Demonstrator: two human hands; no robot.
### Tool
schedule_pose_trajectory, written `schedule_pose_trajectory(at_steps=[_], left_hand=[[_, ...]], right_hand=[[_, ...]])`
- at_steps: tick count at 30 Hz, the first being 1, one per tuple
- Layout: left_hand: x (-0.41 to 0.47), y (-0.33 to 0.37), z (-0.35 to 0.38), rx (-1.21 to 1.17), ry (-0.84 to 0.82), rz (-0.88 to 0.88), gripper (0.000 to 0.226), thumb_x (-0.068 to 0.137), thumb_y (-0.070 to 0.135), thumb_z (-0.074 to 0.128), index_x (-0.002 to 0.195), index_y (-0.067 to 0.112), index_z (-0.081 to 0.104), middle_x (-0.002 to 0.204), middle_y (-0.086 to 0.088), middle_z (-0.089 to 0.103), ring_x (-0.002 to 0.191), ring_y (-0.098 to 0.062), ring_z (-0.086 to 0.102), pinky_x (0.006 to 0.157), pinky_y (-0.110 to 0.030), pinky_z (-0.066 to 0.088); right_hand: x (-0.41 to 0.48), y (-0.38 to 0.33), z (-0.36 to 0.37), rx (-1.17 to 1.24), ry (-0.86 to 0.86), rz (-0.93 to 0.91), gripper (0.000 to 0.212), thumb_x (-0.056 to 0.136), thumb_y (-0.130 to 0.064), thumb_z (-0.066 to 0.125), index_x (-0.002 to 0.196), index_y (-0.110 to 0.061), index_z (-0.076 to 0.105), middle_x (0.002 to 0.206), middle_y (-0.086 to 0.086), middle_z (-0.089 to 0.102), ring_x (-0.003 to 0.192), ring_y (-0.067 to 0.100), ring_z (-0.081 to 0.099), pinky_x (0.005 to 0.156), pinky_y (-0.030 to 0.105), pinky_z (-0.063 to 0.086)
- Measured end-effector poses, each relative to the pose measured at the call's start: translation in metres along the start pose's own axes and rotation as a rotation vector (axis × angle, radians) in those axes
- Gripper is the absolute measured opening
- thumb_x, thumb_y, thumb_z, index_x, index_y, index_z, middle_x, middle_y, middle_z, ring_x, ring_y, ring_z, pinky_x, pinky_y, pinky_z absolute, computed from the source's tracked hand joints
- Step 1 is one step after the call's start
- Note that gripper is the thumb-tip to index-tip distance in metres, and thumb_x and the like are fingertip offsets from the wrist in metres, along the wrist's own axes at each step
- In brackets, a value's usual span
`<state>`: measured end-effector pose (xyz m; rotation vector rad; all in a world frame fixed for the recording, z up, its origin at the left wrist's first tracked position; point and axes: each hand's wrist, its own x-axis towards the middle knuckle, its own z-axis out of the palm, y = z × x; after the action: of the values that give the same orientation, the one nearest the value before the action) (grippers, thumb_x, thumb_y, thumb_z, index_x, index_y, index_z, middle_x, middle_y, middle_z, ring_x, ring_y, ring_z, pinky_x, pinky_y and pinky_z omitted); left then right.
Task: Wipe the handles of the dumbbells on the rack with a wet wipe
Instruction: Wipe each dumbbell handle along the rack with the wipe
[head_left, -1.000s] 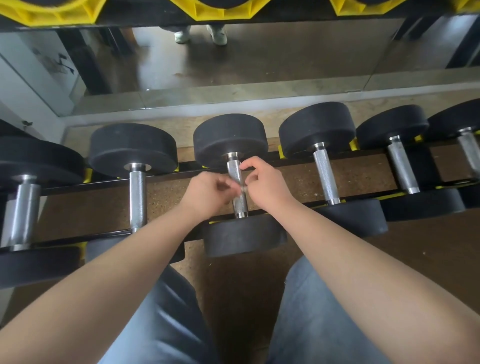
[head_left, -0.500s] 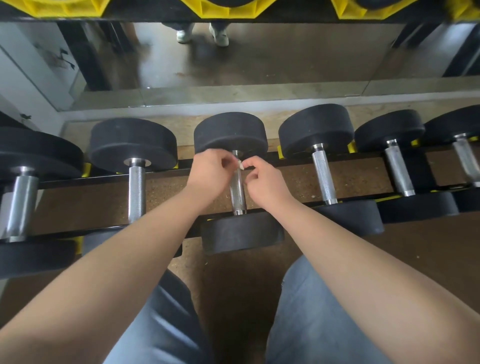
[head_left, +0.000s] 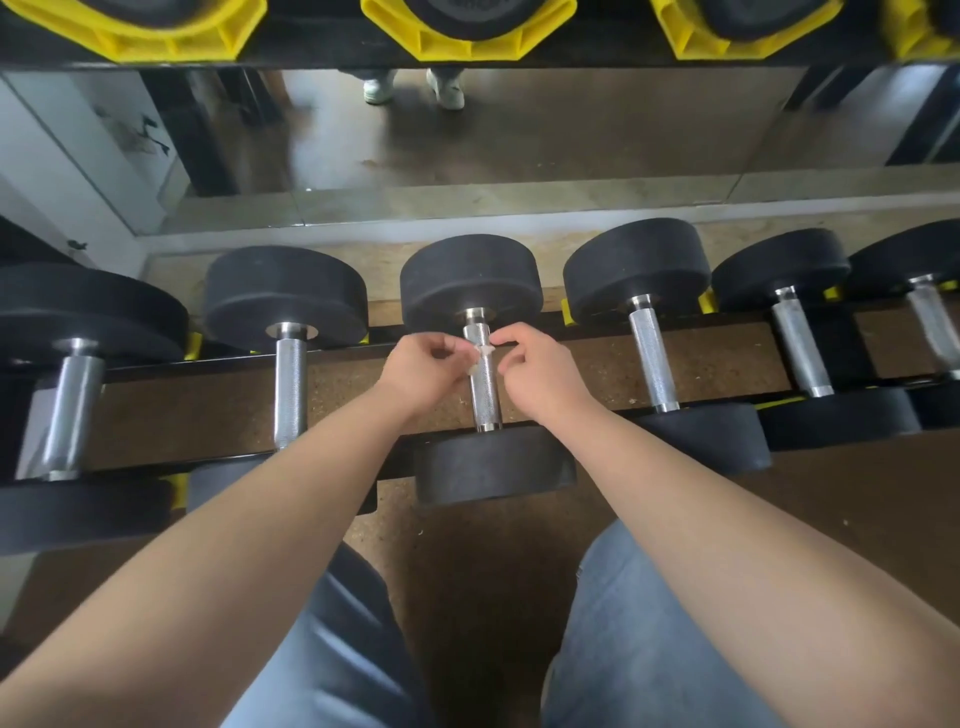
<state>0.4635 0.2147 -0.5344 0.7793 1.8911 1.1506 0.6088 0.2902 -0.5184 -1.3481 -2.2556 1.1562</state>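
Both hands meet at the middle dumbbell (head_left: 472, 280) in the centre of the frame, which lies across the rack (head_left: 382, 340) with its steel handle (head_left: 484, 389) running toward the viewer. The left hand (head_left: 428, 371) sits just left of the handle, its fingers curled in tight, thumb and forefinger pinching a small crumpled white wet wipe (head_left: 479, 356). The right hand (head_left: 540, 371) sits just right of the handle, its fingers likewise curled, forefinger and thumb closed narrowly on the wipe's other end. The wipe stretches between the two pinches across the upper part of the handle, close under the far black weight head and against the knurled steel; how much of it wraps behind the bar is hidden. The lower half of the handle shows bare down to the near head. More dumbbells lie in a row to the left and right of the frame, their handles untouched. A mirror (head_left: 571, 135) fills the upper middle, showing a pair of pale shoes (head_left: 447, 88), and yellow cradles (head_left: 467, 31) line the top edge. Blue-grey trouser legs (head_left: 639, 649) fill the bottom.
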Motion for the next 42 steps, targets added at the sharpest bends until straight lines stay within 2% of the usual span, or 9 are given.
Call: schedule_pose_trajectory(at_steps=[5, 9, 13, 16, 22, 27, 33, 39, 42], left_hand=[[-0.021, -0.009, -0.010, 0.020, -0.300, -0.247, 0.007, 0.093, 0.010, 0.074, 0.099, 0.006, 0.073, 0.098, -0.005, 0.075, 0.084, -0.013, 0.072, 0.075, -0.020, 0.060], [-0.017, -0.009, -0.006, -0.380, -0.227, -0.370, 0.007, 0.096, 0.009, 0.068, 0.101, 0.003, 0.068, 0.087, -0.004, 0.069, 0.075, -0.009, 0.065, 0.071, -0.018, 0.060], [0.006, 0.010, 0.003, -0.668, -0.038, -0.314, 0.010, 0.103, 0.008, 0.059, 0.096, 0.004, 0.066, 0.085, -0.004, 0.067, 0.070, -0.007, 0.061, 0.075, -0.019, 0.056], [0.011, 0.016, 0.010, -0.610, 0.027, -0.265, 0.013, 0.104, 0.007, 0.058, 0.094, 0.006, 0.067, 0.081, -0.003, 0.067, 0.057, -0.003, 0.061, 0.060, -0.015, 0.054], [-0.015, -0.010, 0.002, -0.547, -0.154, -0.434, 0.016, 0.097, 0.003, 0.065, 0.112, -0.002, 0.068, 0.091, -0.010, 0.071, 0.074, -0.011, 0.068, 0.062, -0.015, 0.059], [0.005, 0.012, 0.012, -0.665, 0.034, -0.373, 0.016, 0.101, -0.002, 0.057, 0.089, 0.003, 0.066, 0.081, -0.007, 0.065, 0.048, -0.003, 0.061, 0.050, -0.012, 0.050], [-0.005, 0.006, 0.016, -0.474, 0.100, -0.188, 0.014, 0.093, 0.002, 0.072, 0.106, 0.000, 0.069, 0.098, -0.012, 0.073, 0.082, -0.014, 0.072, 0.078, -0.023, 0.061], [-0.005, -0.001, 0.013, -0.271, 0.219, -0.081, 0.014, 0.089, 0.003, 0.073, 0.085, 0.016, 0.077, 0.084, -0.002, 0.078, 0.079, -0.014, 0.076, 0.093, -0.039, 0.061], [-0.008, -0.006, 0.014, -0.222, 0.180, -0.075, 0.009, 0.079, 0.021, 0.075, 0.085, 0.021, 0.081, 0.086, 0.001, 0.080, 0.088, -0.016, 0.078, 0.096, -0.041, 0.059]], right_hand=[[0.000, 0.000, -0.001, 0.018, -0.010, 0.021, 0.051, 0.090, 0.003, 0.041, 0.123, -0.029, 0.061, 0.092, -0.005, 0.066, 0.083, 0.008, 0.059, 0.072, 0.030, 0.050], [0.001, 0.000, 0.002, 0.015, 0.000, 0.031, 0.049, 0.089, 0.001, 0.042, 0.121, -0.031, 0.062, 0.091, -0.006, 0.066, 0.085, 0.010, 0.060, 0.075, 0.033, 0.054], [0.001, 0.000, 0.001, -0.006, -0.004, 0.038, 0.048, 0.090, 0.001, 0.044, 0.121, -0.031, 0.062, 0.092, -0.006, 0.066, 0.085, 0.009, 0.060, 0.071, 0.029, 0.053], [0.002, 0.001, 0.002, -0.010, 0.009, 0.045, 0.044, 0.093, -0.001, 0.047, 0.122, -0.031, 0.061, 0.091, -0.009, 0.064, 0.084, 0.008, 0.060, 0.076, 0.030, 0.056], [0.005, 0.003, 0.004, -0.008, 0.008, 0.042, 0.043, 0.094, -0.002, 0.048, 0.122, -0.032, 0.060, 0.092, -0.010, 0.063, 0.087, 0.008, 0.060, 0.081, 0.031, 0.055], [0.007, 0.007, 0.005, -0.008, 0.008, 0.060, 0.042, 0.094, -0.004, 0.050, 0.119, -0.037, 0.060, 0.103, -0.006, 0.064, 0.087, 0.009, 0.061, 0.074, 0.026, 0.055], [0.010, 0.008, 0.008, -0.014, 0.014, 0.063, 0.040, 0.095, -0.007, 0.050, 0.121, -0.035, 0.061, 0.112, -0.001, 0.065, 0.098, 0.014, 0.062, 0.081, 0.030, 0.053], [0.008, 0.008, 0.004, 0.016, 0.013, 0.062, 0.043, 0.093, -0.002, 0.049, 0.119, -0.033, 0.063, 0.105, -0.004, 0.065, 0.089, 0.006, 0.058, 0.078, 0.028, 0.053], [0.009, 0.009, 0.005, 0.017, 0.006, 0.060, 0.043, 0.093, -0.001, 0.051, 0.120, -0.033, 0.063, 0.102, -0.006, 0.064, 0.090, 0.007, 0.059, 0.082, 0.028, 0.053]])
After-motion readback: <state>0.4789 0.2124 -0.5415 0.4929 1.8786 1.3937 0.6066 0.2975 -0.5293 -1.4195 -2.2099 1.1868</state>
